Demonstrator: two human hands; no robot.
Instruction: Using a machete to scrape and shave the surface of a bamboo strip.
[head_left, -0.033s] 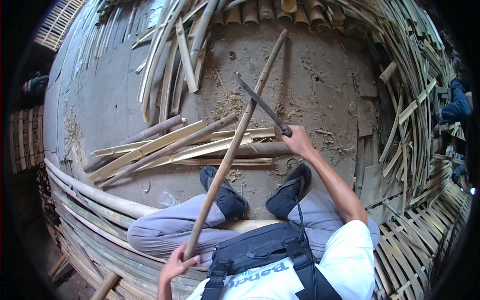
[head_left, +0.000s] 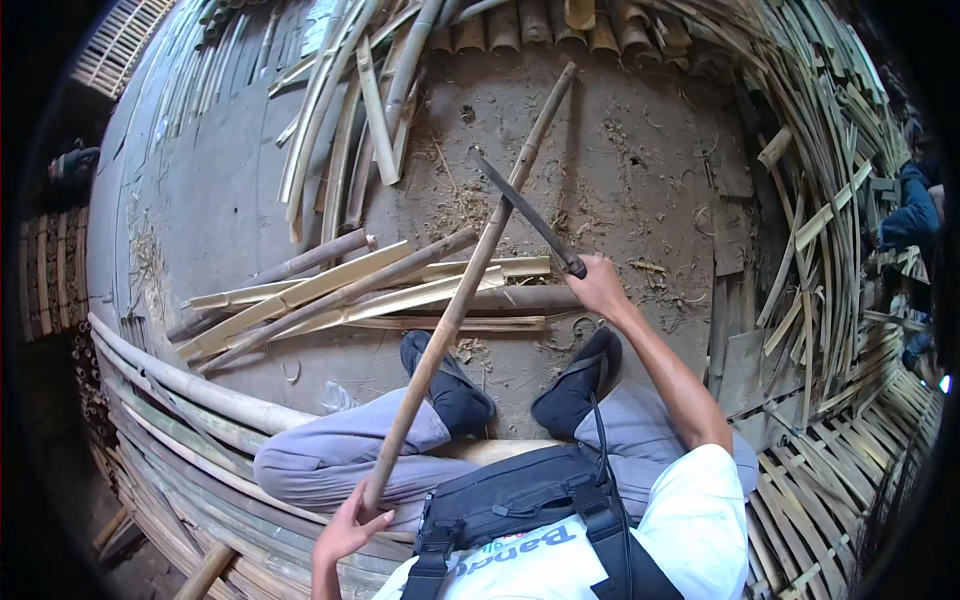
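Over the left shoe (head_left: pixel 445 385), bamboo pole (head_left: pixel 453 315) slants away from the lap, knife (head_left: pixel 525 212) crossing it
Left hand (head_left: pixel 347 530) has its fingers curled round the pole's near end, looks like that's to steady it and keep the hand well away from the blade; right hand (head_left: pixel 603 287) is clenched on the handle, blade angled across the upper part of the pole, contact can't be confirmed. Split bamboo pieces (head_left: pixel 300 297) lie in a pile to the left, probably parked there to leave room ahead. Vs earlier frame: pole's near end and left hand sit slightly further left, knife and pile practically unchanged
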